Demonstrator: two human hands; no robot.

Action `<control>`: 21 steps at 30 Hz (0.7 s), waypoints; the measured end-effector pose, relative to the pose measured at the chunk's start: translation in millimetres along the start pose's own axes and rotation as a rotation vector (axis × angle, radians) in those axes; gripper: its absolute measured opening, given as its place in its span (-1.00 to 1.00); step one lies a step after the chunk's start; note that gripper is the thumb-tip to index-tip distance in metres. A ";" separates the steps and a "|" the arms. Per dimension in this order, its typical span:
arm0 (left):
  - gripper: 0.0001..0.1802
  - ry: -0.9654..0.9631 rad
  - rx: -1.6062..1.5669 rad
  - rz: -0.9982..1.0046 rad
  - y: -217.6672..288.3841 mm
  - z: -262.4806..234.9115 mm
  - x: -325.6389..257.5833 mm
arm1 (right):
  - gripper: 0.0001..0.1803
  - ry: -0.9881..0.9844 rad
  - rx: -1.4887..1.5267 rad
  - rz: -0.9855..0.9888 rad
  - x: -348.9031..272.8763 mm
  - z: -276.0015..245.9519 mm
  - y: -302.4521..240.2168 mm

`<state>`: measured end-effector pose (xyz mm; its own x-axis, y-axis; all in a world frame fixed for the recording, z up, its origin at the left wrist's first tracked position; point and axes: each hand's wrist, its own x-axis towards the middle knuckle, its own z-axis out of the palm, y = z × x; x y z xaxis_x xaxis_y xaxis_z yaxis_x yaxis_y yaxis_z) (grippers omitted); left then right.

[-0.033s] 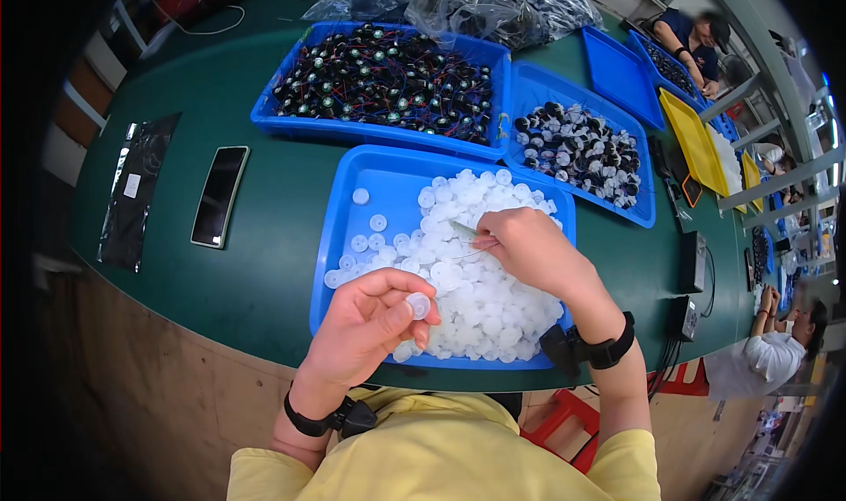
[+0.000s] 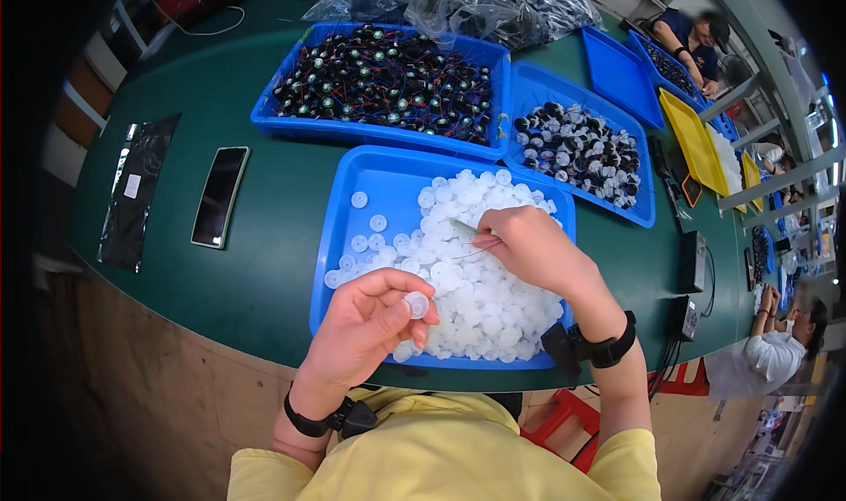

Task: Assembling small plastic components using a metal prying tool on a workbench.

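My left hand (image 2: 370, 320) is closed over the near left part of a blue tray (image 2: 338, 210). Thumb and fingertips pinch a small round translucent white plastic cap (image 2: 417, 304), its face turned up. To the right, my right hand (image 2: 529, 244) is closed above the heap of similar white caps (image 2: 480, 316). From its fingers a thin greenish-grey strip (image 2: 463, 228) and a fine pale line stick out to the left, perhaps the two arms of tweezers. Most of that tool is hidden by the fingers. Several loose caps (image 2: 377, 222) lie on the tray's left side.
Behind stands a blue bin (image 2: 264, 111) of black wired parts; right of it, a blue tray (image 2: 643, 206) of black-and-white parts. A phone (image 2: 219, 197) and a black plastic bag (image 2: 137, 192) lie left. Small boxes (image 2: 692, 261) sit right. Other people work at far right.
One loose cap at the tray's upper left has tipped and now shows its round face. My hands hold almost the same place.
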<state>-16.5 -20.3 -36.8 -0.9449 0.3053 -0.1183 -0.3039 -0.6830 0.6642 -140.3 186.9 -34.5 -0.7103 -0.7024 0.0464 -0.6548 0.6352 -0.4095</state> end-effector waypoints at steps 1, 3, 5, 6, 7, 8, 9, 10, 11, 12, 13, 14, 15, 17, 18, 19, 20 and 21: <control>-0.74 -0.008 -0.007 -0.002 0.2 0.5 0.0 | -0.78 0.020 0.029 0.019 -0.6 -6.3 -3.3; -0.73 -0.020 -0.018 -0.003 0.9 2.8 -0.6 | -0.82 0.144 0.143 0.085 -3.8 -23.2 -13.9; -0.71 -0.069 -0.046 -0.038 -0.7 3.9 -1.9 | -0.86 0.333 0.314 0.182 -13.7 -40.1 -32.4; -0.70 -0.090 -0.066 -0.052 -2.4 2.9 -2.9 | -0.87 0.477 0.453 0.143 -21.4 -44.2 -41.2; -0.69 -0.138 -0.098 -0.080 -0.8 7.2 -1.7 | -0.89 0.635 0.582 0.113 -34.6 -52.0 -53.2; -0.68 -0.187 -0.128 -0.109 1.9 14.4 -1.0 | -0.90 0.749 0.739 0.115 -49.5 -58.3 -71.9; -0.67 -0.224 -0.158 -0.135 2.8 20.4 -1.8 | -0.91 0.855 0.905 0.114 -62.1 -57.2 -87.7; -0.66 -0.263 -0.143 -0.141 2.5 26.1 0.3 | -0.86 0.875 1.074 -0.089 -70.2 -50.5 -98.6; -0.66 -0.288 -0.128 -0.155 2.9 29.4 1.6 | -0.81 0.883 1.237 -0.299 -74.9 -45.4 -105.9; -0.66 -0.308 -0.112 -0.163 3.0 31.8 1.4 | -0.77 0.832 1.158 -0.432 -78.7 -39.2 -103.3; -0.66 -0.328 -0.098 -0.171 3.1 33.5 0.8 | -0.74 0.815 1.071 -0.495 -80.1 -35.5 -104.0; -0.67 -0.329 -0.087 -0.181 3.7 34.4 -0.4 | -0.71 0.797 0.987 -0.558 -81.4 -31.6 -104.8; -0.68 -0.334 -0.068 -0.193 6.1 36.6 -1.0 | -0.72 0.864 0.974 -0.576 -79.8 -29.4 -106.9; -0.66 -0.329 -0.075 -0.187 6.8 40.1 -1.7 | -0.73 0.994 0.945 -0.613 -76.5 -24.5 -107.8; -0.64 -0.319 -0.099 -0.168 5.1 42.5 -2.5 | -0.71 0.975 0.907 -0.632 -76.7 -24.8 -104.8; -0.61 -0.309 -0.124 -0.149 4.1 43.8 -3.0 | -0.71 0.981 0.861 -0.584 -76.6 -24.2 -105.5; -0.63 -0.333 -0.132 -0.146 3.8 42.8 -3.1 | -0.71 0.986 0.819 -0.539 -75.3 -22.8 -106.8; -0.66 -0.359 -0.142 -0.143 2.8 40.1 -3.1 | -0.70 0.990 0.774 -0.494 -74.5 -21.7 -108.1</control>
<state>-9.5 3.5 -5.0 -0.7969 0.5988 0.0797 -0.4667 -0.6941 0.5481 -22.2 177.5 26.1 -0.5461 -0.0700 0.8348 -0.8146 -0.1878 -0.5487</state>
